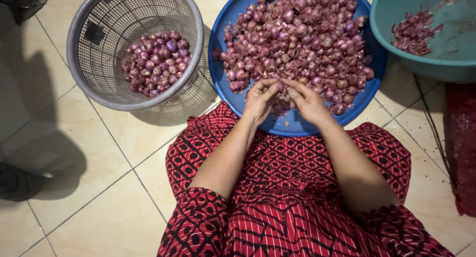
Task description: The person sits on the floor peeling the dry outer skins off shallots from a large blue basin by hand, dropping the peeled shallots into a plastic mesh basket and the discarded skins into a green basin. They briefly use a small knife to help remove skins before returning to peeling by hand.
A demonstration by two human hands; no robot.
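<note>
A round blue tray (367,96) on the tiled floor holds a big heap of purple shallots (297,33). My left hand (259,100) and my right hand (307,100) meet over the tray's near edge, fingertips pinched together on a small shallot (281,87) between them. Whether either hand holds anything else is hidden by the fingers. A grey mesh basket (99,83) to the left holds a smaller pile of peeled shallots (156,63).
A teal basin (426,68) at the upper right contains shallot skins (414,33). My red patterned dress (292,187) covers my lap below the tray. A dark cord (431,123) and a red mat (463,148) lie at the right; a dark shoe (17,182) sits at the left edge.
</note>
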